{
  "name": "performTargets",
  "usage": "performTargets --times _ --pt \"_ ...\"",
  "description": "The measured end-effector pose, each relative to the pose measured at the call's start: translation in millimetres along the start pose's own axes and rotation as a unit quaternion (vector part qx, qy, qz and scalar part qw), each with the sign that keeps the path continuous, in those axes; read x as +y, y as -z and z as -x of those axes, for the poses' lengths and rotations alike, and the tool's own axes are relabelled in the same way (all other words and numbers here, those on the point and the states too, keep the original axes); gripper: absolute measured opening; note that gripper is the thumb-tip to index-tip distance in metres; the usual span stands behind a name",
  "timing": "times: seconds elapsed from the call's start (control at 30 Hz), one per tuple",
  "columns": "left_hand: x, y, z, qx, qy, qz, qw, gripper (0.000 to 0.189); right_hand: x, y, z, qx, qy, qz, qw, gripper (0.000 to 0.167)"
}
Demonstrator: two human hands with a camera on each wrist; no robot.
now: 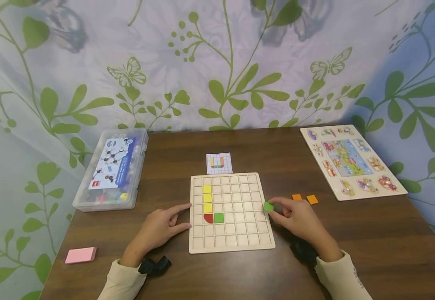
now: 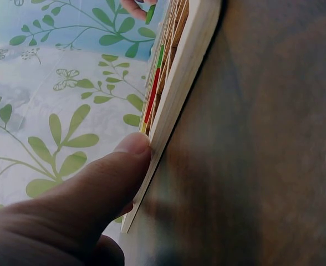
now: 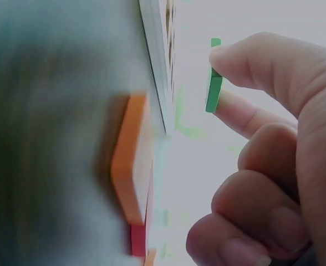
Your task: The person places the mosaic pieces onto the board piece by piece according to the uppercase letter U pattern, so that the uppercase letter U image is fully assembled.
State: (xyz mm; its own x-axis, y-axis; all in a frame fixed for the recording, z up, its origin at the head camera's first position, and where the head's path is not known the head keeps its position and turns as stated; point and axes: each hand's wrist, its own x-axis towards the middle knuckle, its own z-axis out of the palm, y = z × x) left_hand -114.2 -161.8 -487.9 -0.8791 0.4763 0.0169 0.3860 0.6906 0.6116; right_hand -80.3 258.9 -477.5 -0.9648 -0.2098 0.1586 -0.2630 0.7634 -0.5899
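A wooden grid board (image 1: 232, 246) lies on the table. In it, yellow square tiles (image 1: 207, 198) form a column, with a red quarter-round tile (image 1: 209, 218) below them and a green square tile (image 1: 219, 218) beside the red one. My left hand (image 1: 159, 227) touches the board's left edge with thumb and index finger extended; the thumb (image 2: 118, 166) presses the rim in the left wrist view. Over the board's right edge, my right hand (image 1: 300, 216) pinches another green square tile (image 3: 213, 91) between thumb and index finger.
Orange tiles (image 1: 312, 199) lie right of the board; a red piece (image 3: 138, 238) shows behind one in the right wrist view. A pattern card (image 1: 219, 170) sits above the board. Around stand a plastic case (image 1: 108, 166), a picture puzzle (image 1: 324, 171) and a pink block (image 1: 80, 255).
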Motion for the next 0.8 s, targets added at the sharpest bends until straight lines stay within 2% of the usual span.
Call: performTargets --times 0.27,0.63,0.8 --pt "-3.3 -3.4 10.0 -0.006 0.027 0.016 0.9995 0.057 -19 -15 -6.2 -0.026 0.056 -0.014 0.9980 0.027" --pt "0.5 0.1 1.7 -0.001 0.005 -0.002 1.0000 0.056 -35 -30 -14.1 -0.050 0.102 0.000 0.9935 0.022" --pt "1.7 0.7 -1.1 -0.003 0.003 -0.008 1.0000 0.056 -42 -38 -18.4 -0.068 0.103 -0.005 0.9923 0.021"
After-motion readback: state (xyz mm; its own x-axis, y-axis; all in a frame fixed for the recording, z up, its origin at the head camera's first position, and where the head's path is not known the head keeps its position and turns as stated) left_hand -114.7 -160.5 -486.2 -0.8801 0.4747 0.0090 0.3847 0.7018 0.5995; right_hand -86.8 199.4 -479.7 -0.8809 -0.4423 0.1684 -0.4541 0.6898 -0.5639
